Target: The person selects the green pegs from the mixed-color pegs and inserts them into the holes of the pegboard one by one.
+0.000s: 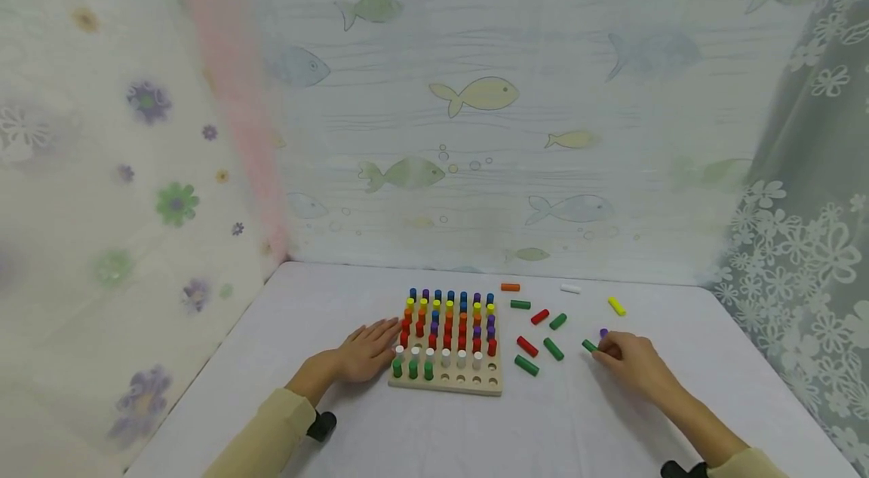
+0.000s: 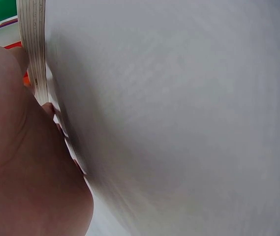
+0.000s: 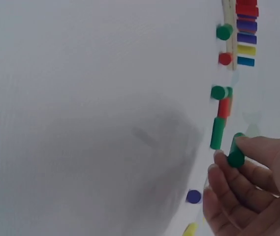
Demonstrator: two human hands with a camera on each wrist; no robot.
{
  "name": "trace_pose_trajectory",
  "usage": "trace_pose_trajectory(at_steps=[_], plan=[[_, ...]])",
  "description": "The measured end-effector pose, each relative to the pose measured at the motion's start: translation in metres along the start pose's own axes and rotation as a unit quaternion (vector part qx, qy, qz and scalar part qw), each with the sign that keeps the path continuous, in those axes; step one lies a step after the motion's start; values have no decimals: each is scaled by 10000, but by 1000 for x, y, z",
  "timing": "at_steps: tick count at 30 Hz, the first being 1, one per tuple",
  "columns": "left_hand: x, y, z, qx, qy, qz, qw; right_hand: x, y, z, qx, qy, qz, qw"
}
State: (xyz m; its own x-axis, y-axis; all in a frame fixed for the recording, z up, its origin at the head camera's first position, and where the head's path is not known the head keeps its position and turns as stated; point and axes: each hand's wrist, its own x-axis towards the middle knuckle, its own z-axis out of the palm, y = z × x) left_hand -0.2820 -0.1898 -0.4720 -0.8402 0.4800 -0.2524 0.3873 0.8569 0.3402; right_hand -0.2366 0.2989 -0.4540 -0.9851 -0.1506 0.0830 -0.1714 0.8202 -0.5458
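Observation:
A wooden pegboard [image 1: 468, 390] holds rows of coloured pegs, with green ones at its near left and open holes along the near right. My left hand [image 1: 370, 350] lies spread on the table, its fingertips at the board's left edge. In the left wrist view the board's layered side [image 2: 33, 49] stands beside that hand. To the right of the board, my right hand [image 1: 631, 360] pinches a green peg [image 3: 236, 152] between thumb and fingers, a little above the table. A purple peg [image 1: 603, 332] lies just beyond those fingers.
Loose pegs lie between board and right hand, among them a red peg [image 1: 526, 346] and a green peg [image 1: 553, 349]. Farther back are an orange peg [image 1: 511, 287], a white peg [image 1: 570, 289] and a yellow peg [image 1: 616, 306]. Patterned curtains [image 1: 475, 161] surround the white table [image 1: 434, 440].

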Motion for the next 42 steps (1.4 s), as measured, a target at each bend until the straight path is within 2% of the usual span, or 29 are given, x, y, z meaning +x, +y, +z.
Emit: trace_pose_trajectory(at_steps=[5, 12, 18, 22, 27, 33, 42], plan=[[1, -2, 0, -92, 31, 107, 9999, 0, -13, 3, 238, 69, -343, 9991], [-1, -3, 1, -199, 52, 209, 9996, -1, -32, 9, 898, 111, -300, 9954], [-2, -1, 1, -118, 63, 183, 9997, -1, -46, 13, 1242, 204, -515, 9907], [-1, 0, 1, -69, 105, 180, 9998, -1, -53, 16, 1325, 218, -650, 9888], [0, 0, 1, -32, 62, 101, 9999, 1, -63, 21, 1399, 186, -602, 9882], [-1, -1, 0, -74, 71, 148, 9998, 2, -77, 26, 1493, 135, -763, 9858], [-1, -1, 1, -129, 66, 209, 9997, 5, -86, 33, 1485, -57, -831, 9854]])
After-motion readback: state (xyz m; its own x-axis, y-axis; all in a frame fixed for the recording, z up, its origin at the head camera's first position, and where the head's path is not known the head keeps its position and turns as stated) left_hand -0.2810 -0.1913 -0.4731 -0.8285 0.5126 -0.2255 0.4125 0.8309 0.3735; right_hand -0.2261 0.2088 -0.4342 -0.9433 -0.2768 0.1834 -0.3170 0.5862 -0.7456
